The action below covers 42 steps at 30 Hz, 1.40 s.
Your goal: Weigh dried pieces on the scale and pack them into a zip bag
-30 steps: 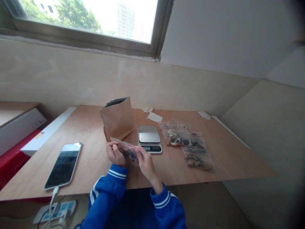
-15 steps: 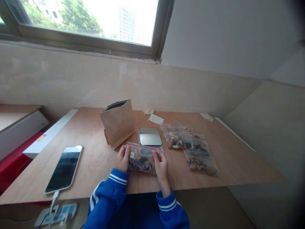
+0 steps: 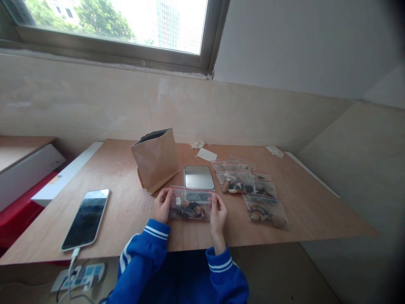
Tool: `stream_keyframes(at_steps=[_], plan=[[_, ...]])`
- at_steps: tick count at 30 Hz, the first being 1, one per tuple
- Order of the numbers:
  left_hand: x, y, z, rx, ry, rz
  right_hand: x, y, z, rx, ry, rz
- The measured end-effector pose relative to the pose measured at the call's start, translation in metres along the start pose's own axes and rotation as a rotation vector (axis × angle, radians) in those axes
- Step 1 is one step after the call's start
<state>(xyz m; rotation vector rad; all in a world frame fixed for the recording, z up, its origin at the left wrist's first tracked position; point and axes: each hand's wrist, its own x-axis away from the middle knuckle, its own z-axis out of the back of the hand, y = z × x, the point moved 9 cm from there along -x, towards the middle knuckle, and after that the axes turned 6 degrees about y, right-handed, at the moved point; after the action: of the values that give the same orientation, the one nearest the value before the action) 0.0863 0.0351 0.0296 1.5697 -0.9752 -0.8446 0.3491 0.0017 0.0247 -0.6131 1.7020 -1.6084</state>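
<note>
- One desk (image 3: pixel 303 202) of pale wood fills the middle of the view, pushed against a tiled wall under one window (image 3: pixel 126 25).
- One white board (image 3: pixel 68 173) lies along the desk's left edge, with one red box (image 3: pixel 19 219) below it.
- One brown paper bag (image 3: pixel 155 159) stands upright and open at the top, left of centre on the desk, just behind the left hand.
- One phone (image 3: pixel 85 218) lies flat, screen up, near the desk's front left edge, with one white cable (image 3: pixel 72 257) plugged into its near end; the cable runs down to one power strip (image 3: pixel 81 276) below the desk.
- One small scale (image 3: pixel 198 177) sits just right of the paper bag; its near part is hidden behind the held bag.
- One held bag (image 3: pixel 190 204), clear with a red zip strip and dark pieces inside, stands on its lower edge at the desk's front centre, between the two hands.
- Filled bags (image 3: pixel 265 210) of the same kind lie right of the scale, overlapping; at least three, and the exact count I cannot tell.
- Two hands: the left hand (image 3: pixel 162 205) pinches the held bag's left edge, and the right hand (image 3: pixel 218 213) pinches its right edge, fingers curled around each side.
- One white slip (image 3: pixel 206 154) and two small heaps of white scraps (image 3: pixel 196 145) lie near the wall.
</note>
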Motion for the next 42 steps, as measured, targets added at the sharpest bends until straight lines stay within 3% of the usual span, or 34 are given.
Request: stream_keyframes(at_steps=[5,12,21,29,34,42], plan=[[0.001,-0.001,0.000,-0.006,-0.015,0.016,-0.001,0.003,0.002,0.001,0.016,0.040],[0.002,0.007,0.002,-0.122,-0.011,-0.123,0.000,-0.003,0.007,0.011,0.052,0.107],[0.007,0.015,0.004,-0.204,0.008,-0.198,0.000,-0.014,0.014,0.002,0.108,0.212],[0.006,0.008,-0.002,-0.158,-0.045,-0.124,0.000,0.010,0.003,-0.109,0.030,-0.032],[0.008,0.006,-0.009,-0.123,-0.114,-0.107,0.003,0.004,-0.003,-0.098,-0.030,-0.015],[0.006,0.004,-0.004,-0.168,-0.062,-0.144,0.002,-0.005,0.002,-0.089,0.010,0.038]])
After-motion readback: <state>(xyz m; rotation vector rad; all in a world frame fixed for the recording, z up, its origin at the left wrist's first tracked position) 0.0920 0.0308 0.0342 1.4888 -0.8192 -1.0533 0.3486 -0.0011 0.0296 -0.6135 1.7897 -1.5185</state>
